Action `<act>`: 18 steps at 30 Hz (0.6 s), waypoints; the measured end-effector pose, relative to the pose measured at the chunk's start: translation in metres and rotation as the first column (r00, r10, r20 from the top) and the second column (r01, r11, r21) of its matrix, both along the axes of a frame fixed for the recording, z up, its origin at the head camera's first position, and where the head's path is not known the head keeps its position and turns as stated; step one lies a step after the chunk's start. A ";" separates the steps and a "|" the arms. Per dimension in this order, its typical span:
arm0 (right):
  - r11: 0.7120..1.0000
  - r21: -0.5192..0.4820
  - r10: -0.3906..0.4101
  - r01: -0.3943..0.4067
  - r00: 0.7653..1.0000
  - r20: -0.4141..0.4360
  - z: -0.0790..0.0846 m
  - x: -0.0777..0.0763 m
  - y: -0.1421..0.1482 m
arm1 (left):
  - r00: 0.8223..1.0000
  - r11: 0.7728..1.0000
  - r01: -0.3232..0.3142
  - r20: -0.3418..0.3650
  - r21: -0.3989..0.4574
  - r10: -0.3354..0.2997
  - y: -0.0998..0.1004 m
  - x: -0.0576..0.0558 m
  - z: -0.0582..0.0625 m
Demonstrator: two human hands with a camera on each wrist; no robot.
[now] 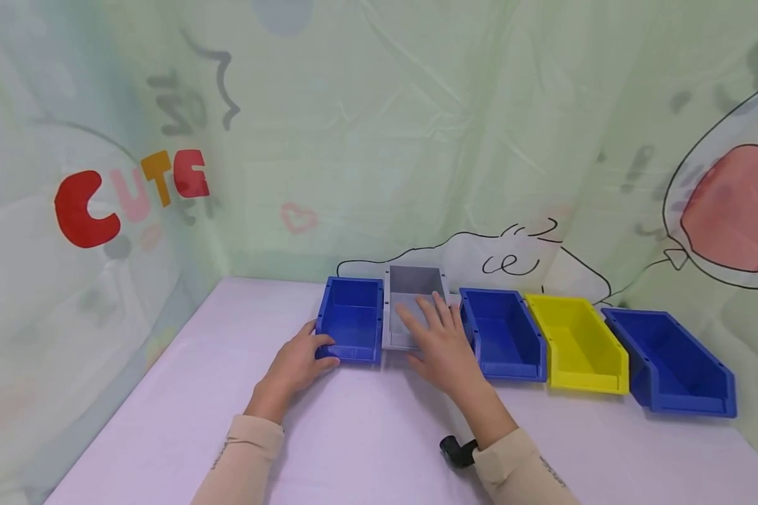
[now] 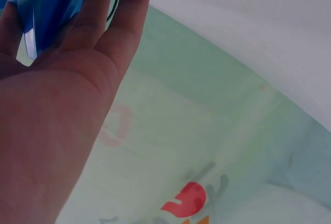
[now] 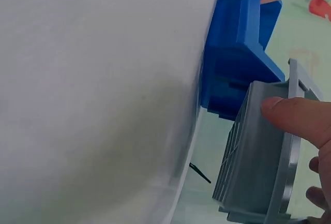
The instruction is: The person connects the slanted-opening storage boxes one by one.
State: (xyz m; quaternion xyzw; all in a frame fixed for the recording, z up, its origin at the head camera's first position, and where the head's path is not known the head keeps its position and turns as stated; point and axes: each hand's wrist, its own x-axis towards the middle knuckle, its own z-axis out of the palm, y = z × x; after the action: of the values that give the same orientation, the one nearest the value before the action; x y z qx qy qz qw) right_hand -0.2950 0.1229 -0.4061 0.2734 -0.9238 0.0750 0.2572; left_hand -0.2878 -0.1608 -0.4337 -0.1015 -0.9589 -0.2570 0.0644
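A pale lilac table (image 1: pixel 366 442) carries 1 yellow bin (image 1: pixel 575 347), with a rightmost blue bin (image 1: pixel 676 368) and a middle blue bin (image 1: pixel 500 335) on either side. Farther left, 1 leftmost blue bin (image 1: pixel 351 324) also rests on it.

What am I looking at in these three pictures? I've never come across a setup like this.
There is no machine here: these are a person's two bare hands. The widest picture comes from a camera worn on the head, looking forward and down. The other two come from cameras on the wrists, each showing that hand's work up close.

Along the table runs a row: leftmost blue bin, grey bin, middle blue bin, yellow bin and rightmost blue bin.

The left hand grips the leftmost blue bin at its side. The right hand has its thumb against the grey bin and seems to hold it slightly off the table.
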 end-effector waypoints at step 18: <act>0.993 -0.032 0.120 -0.115 0.964 0.239 0.007 -0.012 -0.026 | 1.000 1.000 -0.014 0.018 0.000 0.014 0.001 0.001 -0.001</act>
State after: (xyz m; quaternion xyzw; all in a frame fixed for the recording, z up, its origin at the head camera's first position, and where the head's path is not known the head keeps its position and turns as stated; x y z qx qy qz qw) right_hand -0.3068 0.0968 -0.3989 0.3144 -0.9296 0.1307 0.1409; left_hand -0.2872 -0.1603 -0.4347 -0.0923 -0.9601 -0.2576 0.0577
